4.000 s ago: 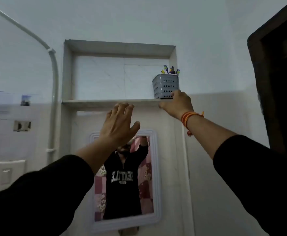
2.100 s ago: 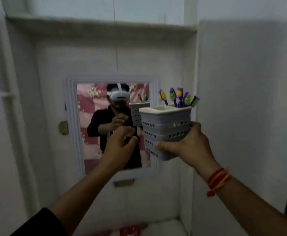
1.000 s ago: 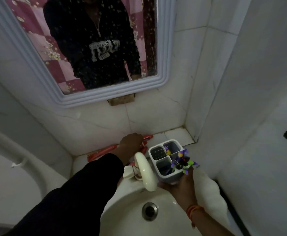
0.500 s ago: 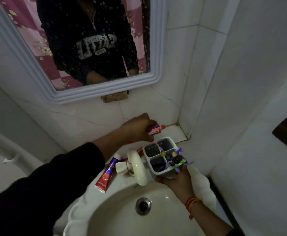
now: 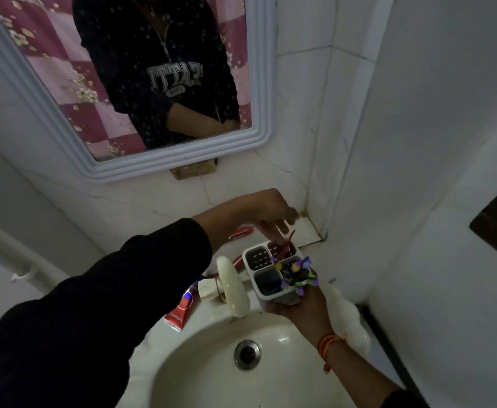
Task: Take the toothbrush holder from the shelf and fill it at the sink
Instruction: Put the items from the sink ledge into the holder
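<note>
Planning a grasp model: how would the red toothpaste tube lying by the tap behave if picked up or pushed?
The toothpaste tube looks flattened and creased, so it is probably soft, likely to bend in a pinch. Lying flat on the sink rim, it should slide rather than roll. Its lower end sits near the basin edge, so a push could tip it in.

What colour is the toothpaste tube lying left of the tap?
The toothpaste tube is mostly red, with white lettering and a blue band; the head view shows it.

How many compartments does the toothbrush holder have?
4 in the toothbrush holder: back-left compartment, back-right under the left hand, front-left, front-right holding toothbrushes. None look hidden.
</note>
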Available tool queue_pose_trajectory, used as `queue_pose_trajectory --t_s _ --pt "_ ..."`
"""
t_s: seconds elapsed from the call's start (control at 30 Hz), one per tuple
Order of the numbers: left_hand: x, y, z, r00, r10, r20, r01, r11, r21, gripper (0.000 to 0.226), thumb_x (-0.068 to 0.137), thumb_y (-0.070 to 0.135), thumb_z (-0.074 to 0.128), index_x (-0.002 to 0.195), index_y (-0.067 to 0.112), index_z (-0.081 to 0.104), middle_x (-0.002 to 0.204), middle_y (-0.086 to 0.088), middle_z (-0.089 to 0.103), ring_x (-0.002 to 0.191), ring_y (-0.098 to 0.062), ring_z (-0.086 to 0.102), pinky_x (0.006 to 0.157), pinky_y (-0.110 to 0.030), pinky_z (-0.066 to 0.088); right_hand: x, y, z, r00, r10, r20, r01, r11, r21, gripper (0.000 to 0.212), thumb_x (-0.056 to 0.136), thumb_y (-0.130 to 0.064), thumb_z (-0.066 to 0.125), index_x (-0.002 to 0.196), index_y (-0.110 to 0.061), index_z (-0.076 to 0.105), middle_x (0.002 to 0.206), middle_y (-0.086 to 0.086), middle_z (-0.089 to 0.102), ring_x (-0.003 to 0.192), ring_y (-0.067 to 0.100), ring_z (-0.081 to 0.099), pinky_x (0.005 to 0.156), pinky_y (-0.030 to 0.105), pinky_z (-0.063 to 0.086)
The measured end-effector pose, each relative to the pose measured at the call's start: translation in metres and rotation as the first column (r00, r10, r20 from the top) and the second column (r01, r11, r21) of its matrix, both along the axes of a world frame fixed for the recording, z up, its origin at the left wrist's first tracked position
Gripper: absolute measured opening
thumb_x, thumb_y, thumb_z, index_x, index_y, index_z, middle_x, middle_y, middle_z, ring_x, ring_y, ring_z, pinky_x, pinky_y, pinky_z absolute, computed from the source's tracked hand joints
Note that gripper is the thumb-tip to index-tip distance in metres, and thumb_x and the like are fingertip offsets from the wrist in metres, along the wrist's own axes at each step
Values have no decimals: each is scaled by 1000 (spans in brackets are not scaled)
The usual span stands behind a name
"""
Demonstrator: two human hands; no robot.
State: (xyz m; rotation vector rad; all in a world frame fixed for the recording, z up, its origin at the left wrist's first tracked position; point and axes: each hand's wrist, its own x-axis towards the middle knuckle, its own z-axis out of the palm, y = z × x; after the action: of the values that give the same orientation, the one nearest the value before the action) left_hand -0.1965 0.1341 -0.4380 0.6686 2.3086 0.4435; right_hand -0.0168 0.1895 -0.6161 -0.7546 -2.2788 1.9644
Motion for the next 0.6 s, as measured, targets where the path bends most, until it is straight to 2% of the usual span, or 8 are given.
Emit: queue_pose_trajectory --t_s 0.1,0.17,0.27,0.33,0.43,0.5,0.53,0.6 --pt "-18 -21 -23 998 49 -46 -54 994 -98 27 98 21 62 110 -1 70 92 -9 78 81 -27 77 78 -35 64 -6 8 -10 998 16 -57 -11 996 89 85 56 19 88 130 1 51 120 15 66 86 -3 72 61 14 58" --pt "-28 -38 -44 971 -111 -210 47 956 -288 23 96 23 63 107 5 73 83 -1 74 74 -19 73 64 -26 60 -5 8 -12 997 -15 -76 14 1000 -16 86 52 14 92 128 -1 55 116 12 69 86 -3 72 63 10 57" --pt "-34 -61 -76 978 -147 -149 70 901 -428 33 82 20 78 102 -6 71 74 -7 75 70 -21 78 74 -32 65 -8 7 -12 997 -49 -63 44 996 -75 87 47 7 96 124 -6 59 111 5 71 92 -1 71 65 11 57" --pt "-43 -70 -98 968 -202 -148 118 889 -443 50 71 35 85 78 -8 60 61 -6 63 67 -26 72 80 -37 63 -8 6 -14 995 -58 -80 55 998 -40 85 48 2 98 123 -7 59 108 4 71 92 3 71 65 11 57" --pt "-65 -77 -142 946 -284 -157 196 885 -422 57 59 48 84 50 16 37 55 -1 48 73 -37 71 80 -41 61 -12 6 -17 992 -55 -115 43 994 -104 79 56 12 92 125 -2 55 111 8 69 84 -11 69 62 6 55" --pt "-63 -78 -147 981 -164 -105 112 918 -380 49 62 43 82 52 21 39 58 -1 49 76 -37 72 78 -43 61 -12 5 -15 989 -73 -129 62 994 -90 81 53 17 91 121 -6 55 109 3 69 87 -16 67 63 3 53" --pt "-57 -77 -141 991 -116 -72 82 930 -358 36 67 39 80 59 18 51 68 -6 59 80 -35 72 79 -41 61 -12 5 -16 987 -69 -143 54 993 -103 83 49 18 92 120 -7 56 108 1 70 91 -14 67 64 4 54" --pt "-45 -77 -127 979 -109 -171 55 955 -293 21 83 30 71 90 10 70 98 -15 72 93 -34 72 84 -36 58 -12 6 -16 989 -66 -132 58 997 -60 87 46 14 94 122 -7 58 111 2 71 96 -10 68 68 6 55"
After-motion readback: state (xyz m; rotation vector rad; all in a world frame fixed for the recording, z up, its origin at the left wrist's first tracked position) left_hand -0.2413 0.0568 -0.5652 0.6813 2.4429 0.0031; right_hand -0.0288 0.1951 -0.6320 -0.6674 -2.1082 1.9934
